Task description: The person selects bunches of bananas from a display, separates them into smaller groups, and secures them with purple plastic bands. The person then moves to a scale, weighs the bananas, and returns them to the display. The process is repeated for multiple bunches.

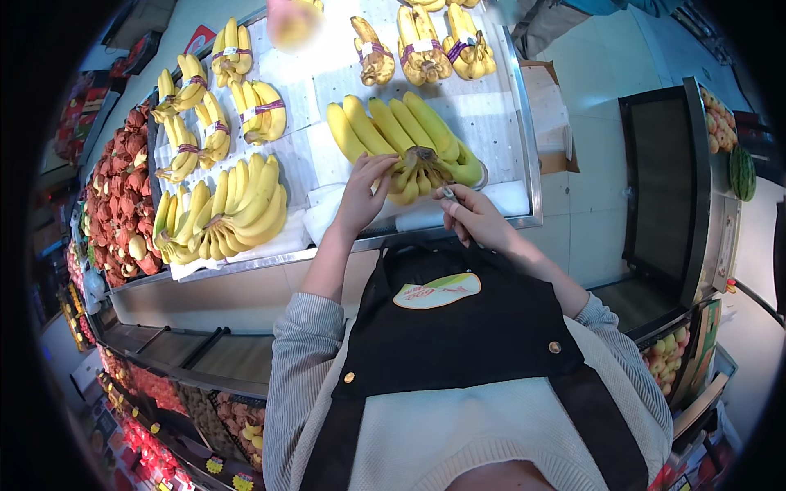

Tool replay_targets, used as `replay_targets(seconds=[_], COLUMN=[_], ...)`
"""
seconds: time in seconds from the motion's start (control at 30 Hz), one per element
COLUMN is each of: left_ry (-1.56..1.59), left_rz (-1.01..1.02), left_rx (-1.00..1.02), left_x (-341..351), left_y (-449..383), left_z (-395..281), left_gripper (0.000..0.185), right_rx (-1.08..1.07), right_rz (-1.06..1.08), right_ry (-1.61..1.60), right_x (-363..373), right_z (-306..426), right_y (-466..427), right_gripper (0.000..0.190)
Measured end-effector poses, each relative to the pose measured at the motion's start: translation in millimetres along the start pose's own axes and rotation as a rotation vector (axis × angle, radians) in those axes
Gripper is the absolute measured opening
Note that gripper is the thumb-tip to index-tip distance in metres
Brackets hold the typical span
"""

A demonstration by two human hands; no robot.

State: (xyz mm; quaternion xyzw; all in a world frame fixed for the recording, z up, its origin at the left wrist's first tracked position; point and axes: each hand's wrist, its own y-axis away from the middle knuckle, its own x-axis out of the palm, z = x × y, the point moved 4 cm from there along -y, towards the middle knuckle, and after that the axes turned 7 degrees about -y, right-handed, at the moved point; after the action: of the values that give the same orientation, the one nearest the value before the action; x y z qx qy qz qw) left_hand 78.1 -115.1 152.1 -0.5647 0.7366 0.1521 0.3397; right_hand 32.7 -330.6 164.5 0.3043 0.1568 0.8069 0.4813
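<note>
A large bunch of yellow-green bananas [396, 126] lies in front of me at the near edge of the display table, its dark crown [422, 154] facing me. My left hand [367, 187] is at the bunch's left side, fingers extended and touching the bananas near the crown. Just right of the crown, my right hand [470, 212] is closed around a small slim tool [449, 194]. Its pale tip shows above the fingers; most of it is hidden, so its kind is unclear.
The metal-edged display table [533, 184] also bears large loose bunches [239, 208] at left and taped banana bunches [424, 49] farther back. Reddish-brown wrapped produce [123, 196] adjoins on the left. A cardboard box [552, 123] and a dark stand [660, 172] are at right. Another person's legs [546, 27] show behind.
</note>
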Motion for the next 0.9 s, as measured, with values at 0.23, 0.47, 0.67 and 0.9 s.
replay_targets(seconds=[0.23, 0.47, 0.67, 0.9], left_ry=[-0.069, -0.146, -0.042, -0.026], left_rz=[0.133, 0.049, -0.062, -0.094], left_rx=[-0.093, -0.196, -0.211, -0.232], left_x=[-3, 12, 27, 23], left_y=[-10, -12, -9, -16], left_z=[-4, 10, 41, 40], left_gripper=[0.059, 0.057, 0.037, 0.049], right_rx=[0.094, -0.034, -0.073, -0.134], right_rz=[0.050, -0.047, -0.213, -0.089], right_ry=[0.055, -0.071, -0.164, -0.072], right_x=[-2, -17, -37, -57], right_z=[-11, 3, 57, 133], right_y=[22, 24, -8, -103], right_gripper=[0.039, 0.034, 0.029, 0.020])
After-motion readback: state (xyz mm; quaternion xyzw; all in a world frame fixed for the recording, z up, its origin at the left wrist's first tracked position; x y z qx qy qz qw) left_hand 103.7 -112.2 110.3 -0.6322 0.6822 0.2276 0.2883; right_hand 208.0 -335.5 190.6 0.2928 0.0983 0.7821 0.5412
